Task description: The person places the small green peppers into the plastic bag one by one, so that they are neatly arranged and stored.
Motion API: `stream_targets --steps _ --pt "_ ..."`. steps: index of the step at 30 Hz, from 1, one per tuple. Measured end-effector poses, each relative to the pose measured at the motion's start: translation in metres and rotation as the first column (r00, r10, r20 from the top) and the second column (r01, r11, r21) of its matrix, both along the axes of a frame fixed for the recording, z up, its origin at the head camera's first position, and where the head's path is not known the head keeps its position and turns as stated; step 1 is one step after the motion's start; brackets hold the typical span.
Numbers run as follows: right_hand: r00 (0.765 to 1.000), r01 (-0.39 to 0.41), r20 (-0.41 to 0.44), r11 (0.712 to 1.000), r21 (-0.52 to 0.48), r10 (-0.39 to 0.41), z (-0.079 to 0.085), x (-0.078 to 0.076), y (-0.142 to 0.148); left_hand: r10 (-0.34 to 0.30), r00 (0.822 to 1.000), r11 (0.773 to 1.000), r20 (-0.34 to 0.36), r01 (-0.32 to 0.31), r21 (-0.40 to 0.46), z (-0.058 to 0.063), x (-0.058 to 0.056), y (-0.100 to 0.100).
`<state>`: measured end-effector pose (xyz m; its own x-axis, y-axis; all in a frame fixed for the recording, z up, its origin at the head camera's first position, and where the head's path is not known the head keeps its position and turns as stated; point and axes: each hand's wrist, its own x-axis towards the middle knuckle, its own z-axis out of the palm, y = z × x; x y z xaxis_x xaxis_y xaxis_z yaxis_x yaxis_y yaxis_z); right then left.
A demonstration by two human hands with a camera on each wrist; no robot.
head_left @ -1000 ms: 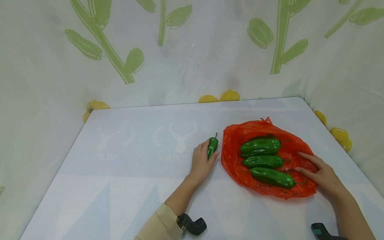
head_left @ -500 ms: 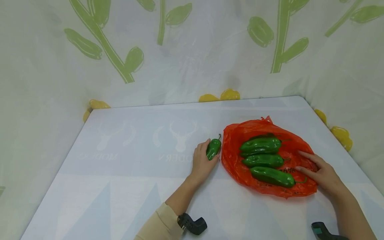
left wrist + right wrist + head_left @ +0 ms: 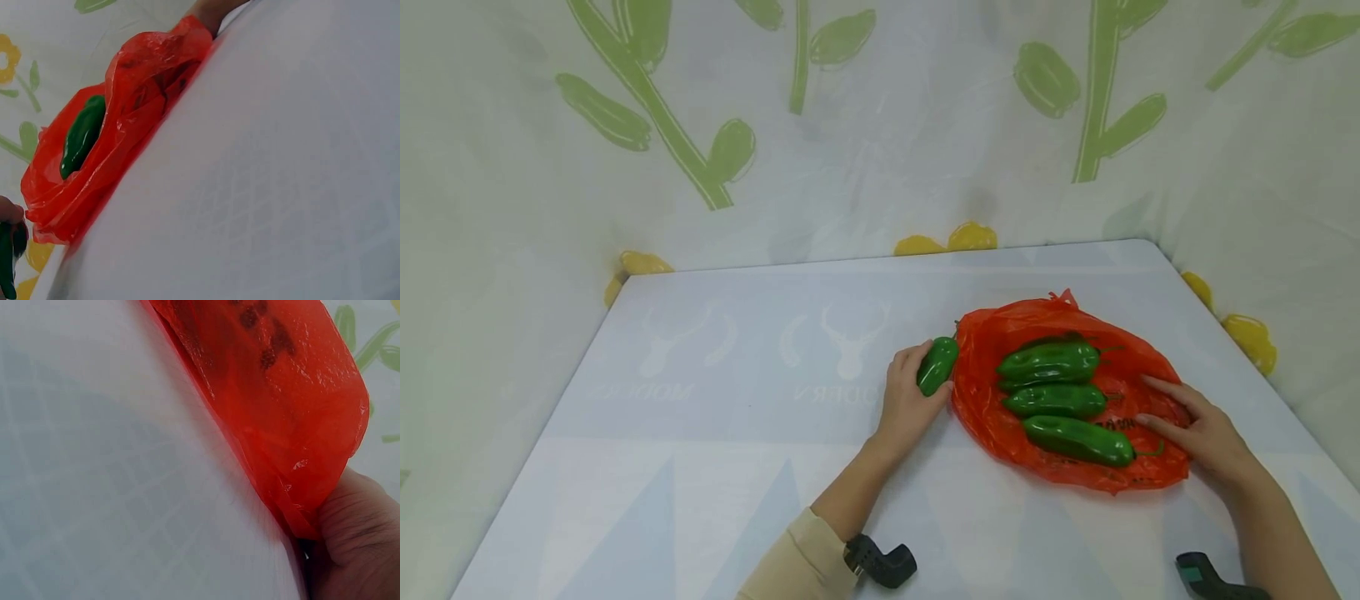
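Note:
Just left of a red plastic bag (image 3: 992,446), my left hand (image 3: 906,408) grips a green pepper (image 3: 937,365) between thumb and fingers. The pepper leans to the right, its stem end at the bag's left edge. Several more green peppers (image 3: 1078,441) lie side by side in the opened bag, most stems pointing right. My right hand (image 3: 1213,437) rests at the bag's right side, index finger and thumb stretched over its rim. In the right wrist view the thumb (image 3: 359,519) is partly covered by red plastic. The left wrist view shows the held pepper (image 3: 7,259) only at its edge.
A white table (image 3: 715,492) with pale blue printing lies under everything. Behind it hangs a pale backdrop (image 3: 910,133) with green plants and yellow shapes. Black devices are strapped at the left wrist (image 3: 883,562) and right wrist (image 3: 1213,579).
The pepper in my left hand has tilted and shifted slightly right, so its stem now meets the bag's edge. My right hand and the bag stay in place.

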<state>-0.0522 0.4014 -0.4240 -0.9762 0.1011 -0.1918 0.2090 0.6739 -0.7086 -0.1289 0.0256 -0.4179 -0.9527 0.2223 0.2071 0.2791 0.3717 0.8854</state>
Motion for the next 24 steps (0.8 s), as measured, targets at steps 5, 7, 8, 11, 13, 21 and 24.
stream_targets --steps 5,7,8,11,13,21,24 --pt "1.000 -0.004 -0.003 1.000 -0.005 0.004 0.000 0.000 -0.001 -0.009 1.000 1.000 -0.001 0.009 0.014 0.008 0.002 0.004" --pt "1.000 -0.005 -0.001 1.000 0.001 0.005 0.000 0.000 -0.001 -0.016 1.000 1.000 0.010 0.015 0.017 0.011 0.002 0.006" --pt "1.000 -0.005 0.000 1.000 0.001 0.005 0.000 0.000 -0.001 -0.020 1.000 1.000 0.010 0.020 0.021 0.011 0.002 0.007" --pt "1.000 -0.004 0.001 1.000 -0.005 0.004 0.000 0.001 -0.001 -0.039 0.999 0.999 0.001 0.039 0.028 0.015 0.002 0.011" --pt "1.000 -0.002 0.003 1.000 -0.006 0.002 0.000 0.001 -0.001 -0.055 0.998 0.998 -0.013 0.055 0.025 0.018 0.001 0.015" --pt "1.000 0.000 0.007 1.000 -0.004 0.000 -0.001 0.000 0.000 -0.156 0.982 0.987 -0.107 0.149 -0.067 0.029 0.001 0.031" --pt "1.000 -0.003 0.004 1.000 0.001 0.003 -0.001 0.000 0.000 -0.226 0.952 0.973 -0.207 0.210 -0.096 0.033 0.000 0.038"
